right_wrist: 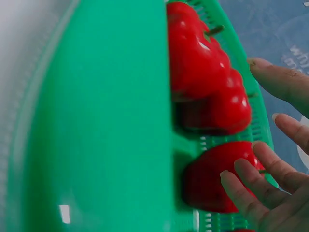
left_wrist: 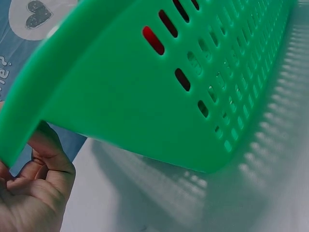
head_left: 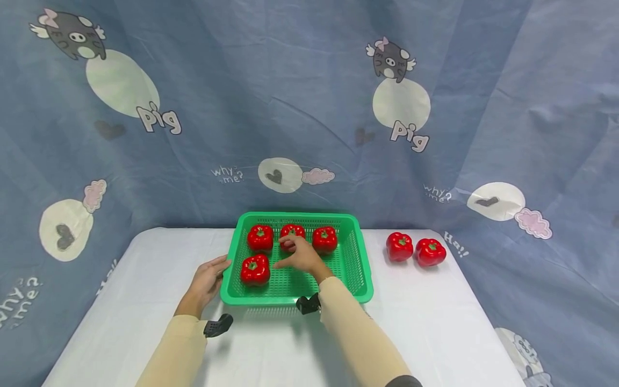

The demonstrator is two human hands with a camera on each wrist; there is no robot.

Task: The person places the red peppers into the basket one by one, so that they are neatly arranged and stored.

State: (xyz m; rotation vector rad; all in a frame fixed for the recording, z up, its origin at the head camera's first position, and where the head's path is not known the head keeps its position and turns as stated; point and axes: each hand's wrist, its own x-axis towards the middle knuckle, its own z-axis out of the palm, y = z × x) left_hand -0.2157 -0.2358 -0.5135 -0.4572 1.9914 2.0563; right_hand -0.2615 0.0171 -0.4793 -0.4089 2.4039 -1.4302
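Observation:
A green plastic basket (head_left: pixel 292 300) with slotted walls stands on the table and holds several red bell peppers. My left hand (head_left: pixel 207 279) grips its left rim; in the left wrist view the fingers (left_wrist: pixel 50 150) curl at the rim's underside. Over the basket's middle hovers my right hand (head_left: pixel 303 257), thumb and fingers spread, with nothing held. The front-left pepper (head_left: pixel 254 270) lies just left of its thumb. A back-middle pepper (head_left: pixel 292 230) is partly hidden behind the fingers, between a back-left pepper (head_left: pixel 260 238) and a right pepper (head_left: pixel 324 239).
Two more red peppers, one (head_left: pixel 399 246) beside the other (head_left: pixel 430 252), lie on the white table (head_left: pixel 435 322) right of the basket. A blue printed curtain (head_left: pixel 309 134) hangs behind the table and down its sides.

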